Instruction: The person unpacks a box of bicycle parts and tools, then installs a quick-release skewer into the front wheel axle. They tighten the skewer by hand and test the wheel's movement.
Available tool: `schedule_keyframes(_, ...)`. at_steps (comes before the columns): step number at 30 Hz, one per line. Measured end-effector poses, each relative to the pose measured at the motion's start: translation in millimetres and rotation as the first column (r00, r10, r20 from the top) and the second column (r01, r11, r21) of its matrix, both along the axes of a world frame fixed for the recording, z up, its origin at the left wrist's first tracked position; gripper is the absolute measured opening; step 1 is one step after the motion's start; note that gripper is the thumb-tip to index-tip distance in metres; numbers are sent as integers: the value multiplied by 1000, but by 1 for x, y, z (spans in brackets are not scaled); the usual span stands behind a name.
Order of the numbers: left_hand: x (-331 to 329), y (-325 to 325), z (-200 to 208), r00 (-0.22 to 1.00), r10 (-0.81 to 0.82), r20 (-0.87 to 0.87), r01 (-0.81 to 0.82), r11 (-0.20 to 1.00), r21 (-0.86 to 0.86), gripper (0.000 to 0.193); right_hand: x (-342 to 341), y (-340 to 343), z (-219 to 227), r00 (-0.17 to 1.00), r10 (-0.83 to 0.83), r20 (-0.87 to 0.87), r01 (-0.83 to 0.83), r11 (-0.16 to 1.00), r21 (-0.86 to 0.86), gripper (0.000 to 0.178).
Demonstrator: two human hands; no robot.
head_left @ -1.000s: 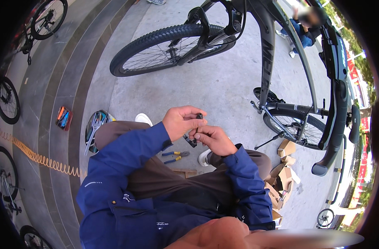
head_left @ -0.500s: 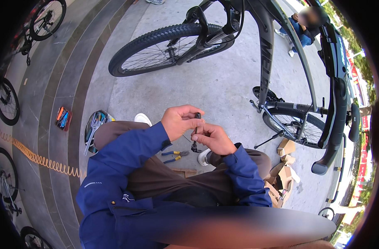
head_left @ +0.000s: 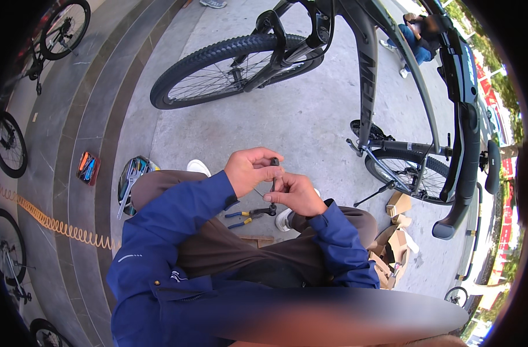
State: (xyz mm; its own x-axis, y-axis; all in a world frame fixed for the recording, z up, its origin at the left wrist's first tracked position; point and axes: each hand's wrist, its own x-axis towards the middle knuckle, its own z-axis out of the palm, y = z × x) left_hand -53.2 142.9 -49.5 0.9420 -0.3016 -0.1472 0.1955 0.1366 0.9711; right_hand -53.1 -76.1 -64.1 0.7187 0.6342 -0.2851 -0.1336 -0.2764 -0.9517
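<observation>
My left hand (head_left: 249,172) pinches the upper end of a slim black bicycle part (head_left: 275,164) between thumb and fingers. Just below it, my right hand (head_left: 298,194) closes on the same part's shaft with thumb and forefinger. A knobby dark lower end sticks out under the right thumb; the part's exact kind is too small to tell. On the ground beneath, between my knees, lie pliers (head_left: 239,224) with blue and yellow handles. The dangling end partly overlaps the pliers' jaws in this view.
Ahead stands a black bicycle (head_left: 365,75), its front wheel (head_left: 159,92) turned left. To my left are a tool tray (head_left: 127,178), a red box of small tools (head_left: 88,168) and a coiled orange hose (head_left: 67,225). Torn cardboard (head_left: 396,246) lies right; a person (head_left: 417,43) sits beyond.
The knobby lower end of the part has shifted slightly right, and my right fingers have adjusted around the shaft. My left hand stays almost where it was.
</observation>
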Motion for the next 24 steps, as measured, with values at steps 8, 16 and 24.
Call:
schedule_keyframes(8, 5, 4, 1, 999, 25, -20, -25, 1000, 16, 32, -4, 4, 14, 946, -100, -308, 130, 988, 78, 16)
schedule_keyframes(16, 2, 1, 1, 1000, 19, -20, -20, 997, -68, 32, 0, 4, -1, 988, -56, -147, 57, 998, 5, 8)
schedule_keyframes(24, 2, 4, 3, 998, 60, 12, -60, 998, -7, 30, -3, 7, 7, 985, -60, -160, 75, 993, 95, 9)
